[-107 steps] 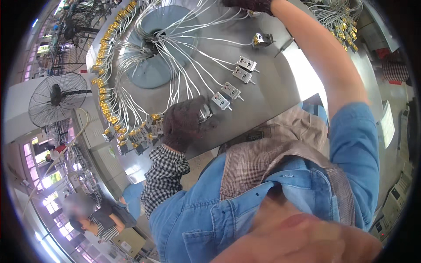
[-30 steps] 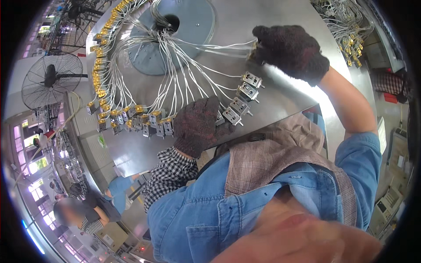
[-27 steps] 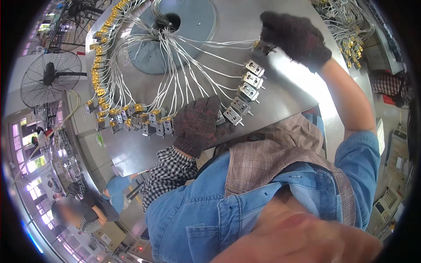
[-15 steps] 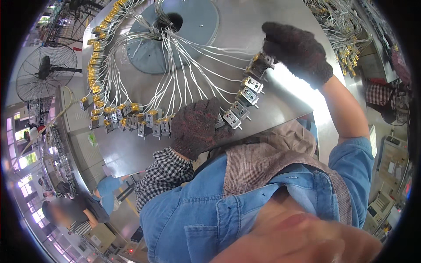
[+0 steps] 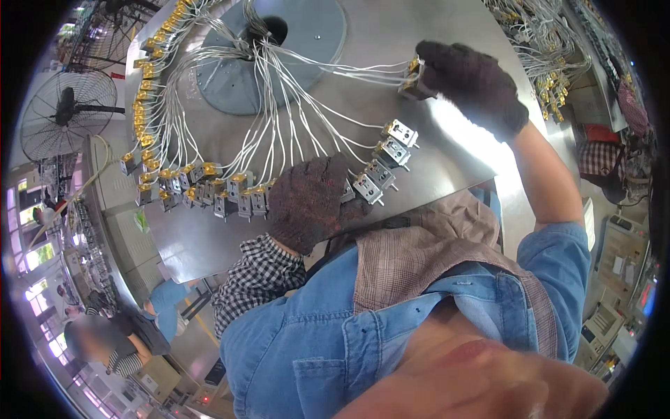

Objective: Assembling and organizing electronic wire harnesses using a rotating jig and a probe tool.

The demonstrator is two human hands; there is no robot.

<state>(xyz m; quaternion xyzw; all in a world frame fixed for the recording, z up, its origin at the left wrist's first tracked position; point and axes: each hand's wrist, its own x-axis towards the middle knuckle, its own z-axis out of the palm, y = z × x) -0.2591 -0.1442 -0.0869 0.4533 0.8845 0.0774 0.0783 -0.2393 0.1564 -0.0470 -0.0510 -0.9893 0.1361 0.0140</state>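
My right hand (image 5: 466, 87), in a dark knitted glove, grips small metal boxes (image 5: 413, 82) with brass-coloured ends, just above the steel table; how many is hidden by the fingers. White wires run taut from them to the hole in a round grey disc (image 5: 307, 77). My left hand (image 5: 310, 202), gloved alike, is closed at the table's near edge. Between its finger and thumb shows part of another metal box (image 5: 347, 191). Right of it, several wired boxes (image 5: 395, 151) with short shafts lie in a slanting row.
More wired metal boxes (image 5: 230, 195) curve along the table's left side. The steel table (image 5: 185, 255) has a near edge close to my body. A bundle of white wires with brass-coloured ends (image 5: 555, 87) hangs at the right. A fan (image 5: 66, 115) and a seated person (image 5: 115, 342) are at the left.
The metal boxes in my right hand have moved away from the row and turned, and their wires are drawn closer together. My left hand has barely moved.
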